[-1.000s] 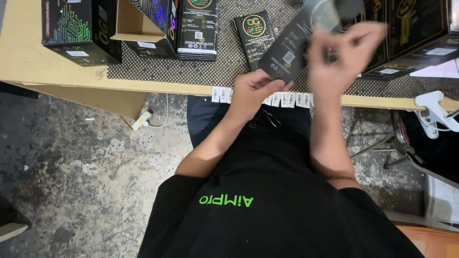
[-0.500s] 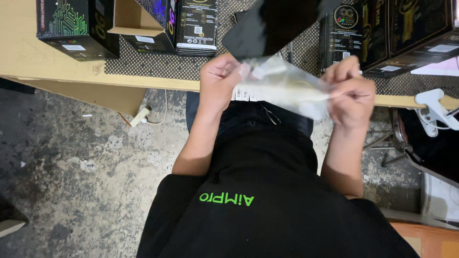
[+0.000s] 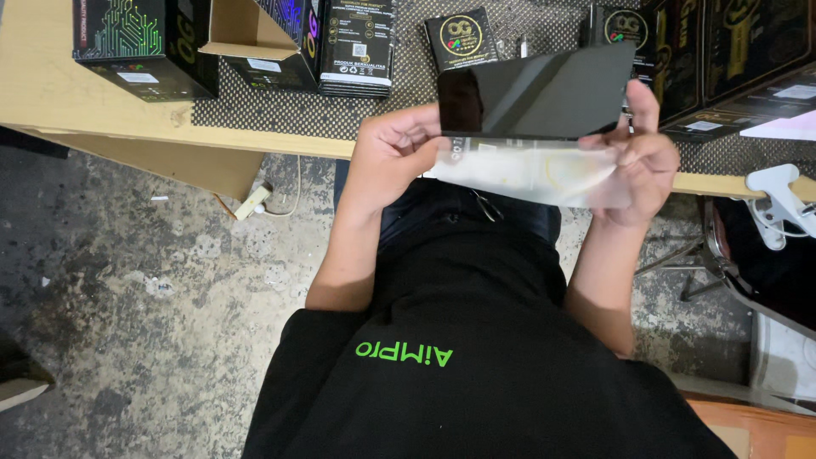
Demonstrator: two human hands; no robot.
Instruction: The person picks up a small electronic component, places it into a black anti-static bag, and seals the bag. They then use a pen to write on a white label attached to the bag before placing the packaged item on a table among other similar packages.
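Observation:
A flat black glossy panel [image 3: 540,92] and a clear plastic sleeve [image 3: 527,170] lie together between both hands, above my lap. My left hand [image 3: 395,157] grips their left end with the thumb on top. My right hand [image 3: 637,153] holds the right end, fingers curled under the sleeve. The panel lies on top of the sleeve, tilted slightly up to the right. Both sit in front of the edge of the wooden table [image 3: 51,93].
Black printed boxes [image 3: 140,42], an open cardboard box [image 3: 242,30] and small black packages [image 3: 461,38] stand on a dark mesh mat [image 3: 280,110]. More black cartons [image 3: 739,59] are stacked at right. A white clamp [image 3: 778,191] juts off the table's edge. Concrete floor lies below.
A second ago I held a dark package up at right. The clear sleeve then appeared between my hands. Now the black panel lies flat over the sleeve, held at both ends.

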